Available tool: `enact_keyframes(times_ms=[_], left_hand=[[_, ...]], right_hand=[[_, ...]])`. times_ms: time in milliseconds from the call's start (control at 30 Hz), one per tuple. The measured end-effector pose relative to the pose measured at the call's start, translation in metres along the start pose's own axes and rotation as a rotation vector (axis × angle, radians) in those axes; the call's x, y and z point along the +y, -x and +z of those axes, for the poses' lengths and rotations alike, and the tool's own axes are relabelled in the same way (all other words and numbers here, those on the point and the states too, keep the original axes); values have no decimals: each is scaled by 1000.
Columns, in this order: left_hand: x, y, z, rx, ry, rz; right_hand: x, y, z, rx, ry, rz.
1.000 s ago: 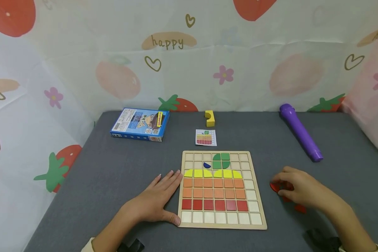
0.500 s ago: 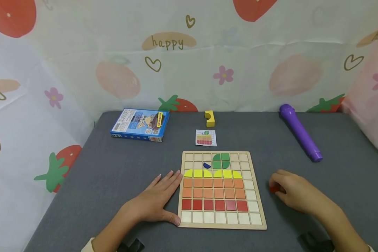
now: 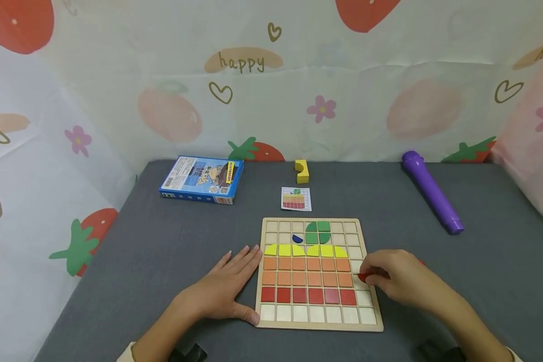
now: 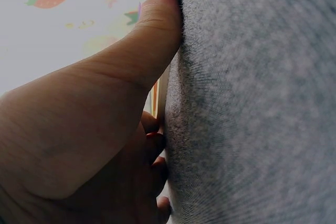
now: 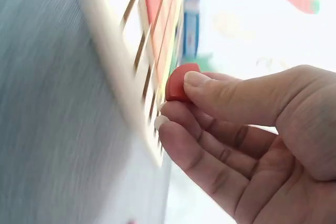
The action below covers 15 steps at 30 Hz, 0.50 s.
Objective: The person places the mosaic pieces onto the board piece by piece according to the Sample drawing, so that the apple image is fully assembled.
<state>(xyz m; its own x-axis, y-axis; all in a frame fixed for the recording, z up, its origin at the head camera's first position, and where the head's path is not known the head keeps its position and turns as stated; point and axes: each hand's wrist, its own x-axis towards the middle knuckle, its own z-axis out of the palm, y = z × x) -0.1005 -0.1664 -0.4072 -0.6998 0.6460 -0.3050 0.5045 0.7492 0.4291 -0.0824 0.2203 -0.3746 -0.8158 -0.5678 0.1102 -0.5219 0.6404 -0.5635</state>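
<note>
A wooden grid board (image 3: 377, 322) lies on the grey table, with green, yellow, orange and red tiles in its cells and a small dark blue piece (image 3: 297, 239) near the green ones. My left hand (image 3: 221, 289) lies flat with straight fingers, its fingertips and thumb touching the board's left edge. Over the board's right columns, my right hand (image 3: 400, 276) pinches a red tile (image 5: 178, 81) with a curved edge between thumb and fingers. The right wrist view shows the tile held just above the board's cells.
A small pattern card (image 3: 296, 199) lies behind the board, with a yellow notched block (image 3: 301, 171) beyond it. At the back left is a blue box (image 3: 202, 179). A purple cylinder (image 3: 433, 192) lies at the right. A bit of red (image 3: 422, 262) shows behind the right hand.
My right hand has picked up the red tile from the table right of the board and moved left with it, over the board's right edge. The left hand has stayed in place.
</note>
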Motion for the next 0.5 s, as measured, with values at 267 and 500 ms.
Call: enact_keyframes(times_ms=[267, 500], left_hand=[[1, 0, -1, 0, 13, -2], [0, 0, -2, -9, 23, 0]], right_hand=[[-36, -33, 32, -100, -229, 51], [-66, -59, 63, -125, -274, 70]])
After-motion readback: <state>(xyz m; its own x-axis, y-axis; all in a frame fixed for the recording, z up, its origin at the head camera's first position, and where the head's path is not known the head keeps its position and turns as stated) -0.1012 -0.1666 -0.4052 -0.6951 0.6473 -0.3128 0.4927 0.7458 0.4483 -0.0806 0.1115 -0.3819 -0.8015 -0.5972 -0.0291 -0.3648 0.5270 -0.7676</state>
